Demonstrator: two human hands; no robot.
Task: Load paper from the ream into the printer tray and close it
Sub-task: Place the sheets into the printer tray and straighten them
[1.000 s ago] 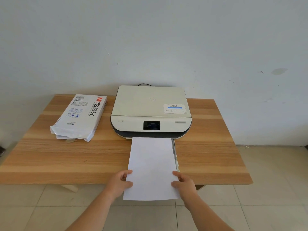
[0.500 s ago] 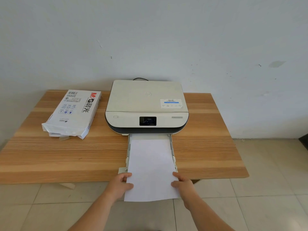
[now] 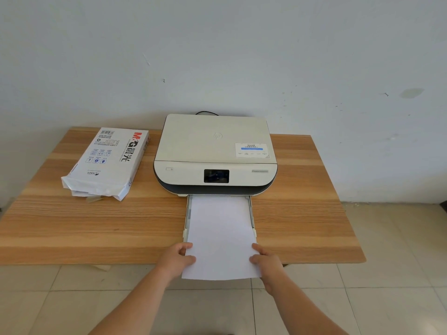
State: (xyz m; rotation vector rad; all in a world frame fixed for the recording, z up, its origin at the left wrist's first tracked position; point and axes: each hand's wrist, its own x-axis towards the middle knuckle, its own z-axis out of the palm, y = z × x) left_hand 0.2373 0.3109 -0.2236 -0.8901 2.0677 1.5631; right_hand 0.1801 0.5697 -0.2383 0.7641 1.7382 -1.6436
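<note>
1. My left hand [image 3: 177, 258] pinches the left edge of the paper [image 3: 220, 235], thumb on top and the fingers curled under the sheet.
2. My right hand [image 3: 265, 261] grips the right edge of that paper the same way, thumb on top, directly across from the left.
3. The paper's near end, between and just behind my hands, hangs out past the front edge of the table [image 3: 302, 213]; I cannot tell whether it is one sheet or a thin stack.
4. Ahead of my hands, the far part of the paper lies in the printer tray [image 3: 251, 215], which is pulled out toward me; its side rails show on both sides of the sheet.
5. The printer [image 3: 215, 153] sits straight beyond the tray, lid down, with a dark small screen on its front panel and a white label on the right of the lid.
6. The ream [image 3: 108, 160] lies flat on the table, forward and well to the left of my left hand, apart from the printer; the end of its wrapper facing me is torn open.
7. A dark cable [image 3: 206, 112] shows behind the printer, against the wall [image 3: 217, 44].
</note>
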